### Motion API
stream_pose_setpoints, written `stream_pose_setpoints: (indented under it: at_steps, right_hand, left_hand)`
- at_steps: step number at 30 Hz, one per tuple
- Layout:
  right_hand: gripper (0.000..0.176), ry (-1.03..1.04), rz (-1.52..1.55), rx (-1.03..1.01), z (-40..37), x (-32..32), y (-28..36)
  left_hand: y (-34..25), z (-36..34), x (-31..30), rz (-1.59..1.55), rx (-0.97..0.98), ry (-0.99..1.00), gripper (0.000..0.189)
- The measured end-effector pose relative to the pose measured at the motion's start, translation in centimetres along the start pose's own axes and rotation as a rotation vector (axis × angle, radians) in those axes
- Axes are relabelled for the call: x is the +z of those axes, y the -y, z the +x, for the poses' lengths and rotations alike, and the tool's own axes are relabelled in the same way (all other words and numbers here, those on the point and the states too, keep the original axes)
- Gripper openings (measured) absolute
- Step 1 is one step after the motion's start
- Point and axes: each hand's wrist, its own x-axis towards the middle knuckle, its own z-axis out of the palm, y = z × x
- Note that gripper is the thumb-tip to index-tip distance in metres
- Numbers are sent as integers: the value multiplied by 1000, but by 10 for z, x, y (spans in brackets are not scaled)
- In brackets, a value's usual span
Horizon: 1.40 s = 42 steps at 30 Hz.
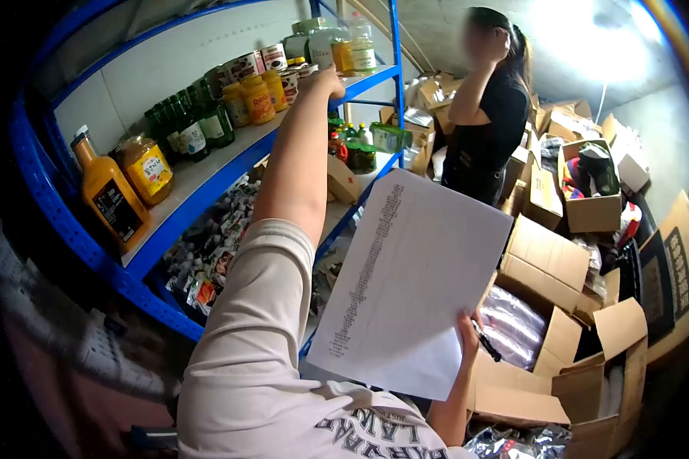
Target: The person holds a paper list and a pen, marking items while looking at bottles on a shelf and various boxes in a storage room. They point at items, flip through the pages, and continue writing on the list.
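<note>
Sleeve [256, 287], right fingers [465, 325] gripping paper [413, 283], left fingers [332, 75] pointing

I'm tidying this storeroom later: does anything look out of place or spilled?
The open cardboard boxes on the picture's right look messy, heaped at odd angles. Packets lie jumbled below the bottle shelf. No spill is visible.

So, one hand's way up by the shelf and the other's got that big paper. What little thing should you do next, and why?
Probably glance at the paper before moving the left hand. That hand is up at the shelf, near several containers, and the right hand holds printed lines that might help.
</note>
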Motion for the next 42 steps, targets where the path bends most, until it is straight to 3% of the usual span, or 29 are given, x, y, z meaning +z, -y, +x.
stream_pose_setpoints:
  at_steps: [8,11,18,22,31,35,38,39,40,42]
  right_hand:
    - [29,-9,-49,26,11,24,3]
    - [30,86,-16,28,23,33,0]
    - [27,82,-1,-23,20,63,14]
    - [25,93,-15,-29,14,55,16]
    - [35,14,-169,-1,1,40,18]
    - [36,-9,-98,-19,-2,52,26]
    - [29,-41,-43,-7,-7,48,26]
    - [29,-28,-42,-17,-9,41,24]
    - [29,-16,-38,-36,-7,33,22]
    - [28,14,-18,-91,-3,18,13]
  left_hand:
    - [24,-9,3,-68,-37,-15,76]
    - [35,-5,3,-42,-2,25,74]
    - [37,-35,-9,-71,-103,18,67]
    - [47,-41,0,-96,35,23,72]
    - [53,-40,2,-94,100,4,77]
    - [63,-34,4,-156,176,-31,77]
    - [61,-54,16,-405,371,-271,65]
    - [57,-96,2,-678,354,-47,64]
    - [72,-103,38,-1033,590,-60,56]
    - [75,-202,53,-1204,553,77,53]
